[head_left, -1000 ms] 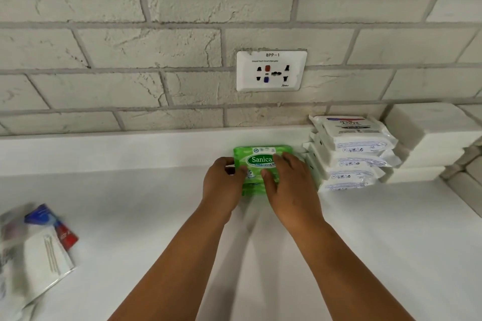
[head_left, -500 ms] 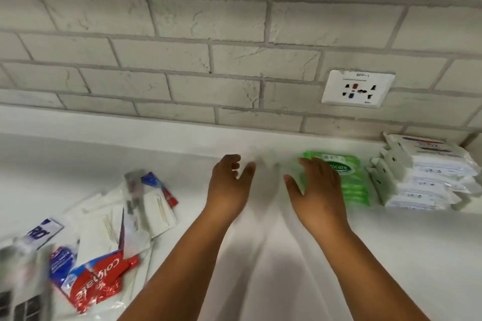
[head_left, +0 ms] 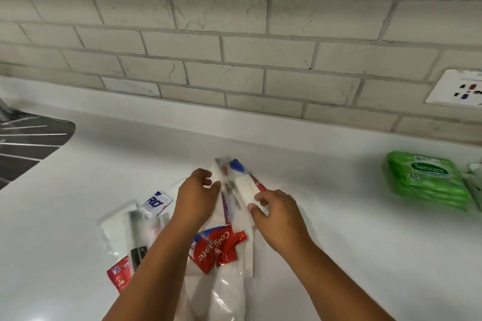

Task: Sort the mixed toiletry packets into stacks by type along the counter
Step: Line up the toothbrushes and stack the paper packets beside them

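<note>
Both hands over the mixed packet pile on the white desk (head_left: 339,255).

The left hand (head_left: 197,197) hovers over the pile's far end, fingers curled, thumb and forefinger near a clear packet (head_left: 221,172); whether it pinches it I cannot tell. The right hand (head_left: 277,212) pinches a white packet (head_left: 245,186) at the pile's 1 o'clock. A red Colgate sachet (head_left: 216,247) lies between the forearms. The green Sanicare stack (head_left: 427,180) sits well apart at 3 o'clock, near the wall.
</note>
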A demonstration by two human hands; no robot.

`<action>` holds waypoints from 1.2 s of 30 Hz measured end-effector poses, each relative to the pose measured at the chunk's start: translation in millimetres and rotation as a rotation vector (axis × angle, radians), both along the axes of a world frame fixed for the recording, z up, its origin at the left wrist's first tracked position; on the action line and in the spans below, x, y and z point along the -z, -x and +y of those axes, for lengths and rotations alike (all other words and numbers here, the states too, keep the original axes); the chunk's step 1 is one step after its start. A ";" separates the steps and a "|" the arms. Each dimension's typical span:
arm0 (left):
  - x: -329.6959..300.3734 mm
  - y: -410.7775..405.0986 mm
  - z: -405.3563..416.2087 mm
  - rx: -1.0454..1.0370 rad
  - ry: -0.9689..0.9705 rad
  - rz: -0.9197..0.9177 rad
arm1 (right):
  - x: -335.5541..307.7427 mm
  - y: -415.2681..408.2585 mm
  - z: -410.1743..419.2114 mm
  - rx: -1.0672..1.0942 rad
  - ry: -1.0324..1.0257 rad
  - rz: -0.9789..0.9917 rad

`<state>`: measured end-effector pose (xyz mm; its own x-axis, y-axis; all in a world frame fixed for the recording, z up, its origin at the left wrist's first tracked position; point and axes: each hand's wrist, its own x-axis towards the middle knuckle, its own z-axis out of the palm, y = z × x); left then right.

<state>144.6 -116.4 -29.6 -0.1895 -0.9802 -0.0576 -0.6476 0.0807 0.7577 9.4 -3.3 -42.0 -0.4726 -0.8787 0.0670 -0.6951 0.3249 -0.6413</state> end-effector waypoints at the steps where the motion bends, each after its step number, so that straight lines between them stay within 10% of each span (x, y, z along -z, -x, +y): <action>1: 1.1 -3.7 -2.4 0.002 -0.012 0.002 | 0.0 -8.5 -4.9 0.012 -0.012 0.012; 8: 9.3 -22.6 -16.3 0.060 -0.068 0.060 | 1.5 -49.7 -31.2 0.107 -0.189 0.179; 15: 12.3 -18.6 -15.4 0.178 -0.169 0.137 | -5.7 -54.9 -29.5 0.259 -0.124 -0.093; 27: 11.5 36.3 16.8 0.140 -0.633 0.635 | 4.5 -43.3 54.1 -0.006 0.144 0.484; 36: 22.9 114.5 73.7 0.381 -0.595 0.464 | 30.4 21.6 139.3 0.089 0.165 0.504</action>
